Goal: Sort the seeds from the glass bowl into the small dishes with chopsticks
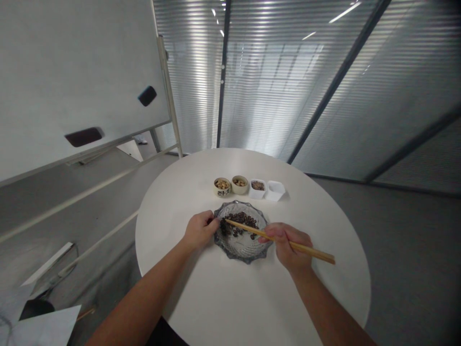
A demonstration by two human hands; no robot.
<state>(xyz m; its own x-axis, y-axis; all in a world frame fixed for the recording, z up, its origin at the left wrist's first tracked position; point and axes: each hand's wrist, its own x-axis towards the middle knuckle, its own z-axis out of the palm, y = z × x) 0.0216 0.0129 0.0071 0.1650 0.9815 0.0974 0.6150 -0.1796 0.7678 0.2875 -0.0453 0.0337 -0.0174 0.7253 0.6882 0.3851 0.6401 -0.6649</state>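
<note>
A glass bowl (248,257) with a scalloped rim stands on the round white table (230,298), dark brown beans (243,220) gathered mostly in its upper and left part. My left hand (200,229) is closed on the bowl's left rim, thumb and fingers pinching it. Wooden chopsticks (313,251) are gripped in my right hand (291,245) at the bowl's right side. Their tips reach left across the bowl to the beans near its left inner wall. Whether a bean is between the tips is too small to tell.
Behind the bowl, in a row, stand two round cups (222,191) (239,185) with light-brown pieces, a white dish (257,193) of brown bits and a white dish (275,191). A whiteboard (82,72) is at left.
</note>
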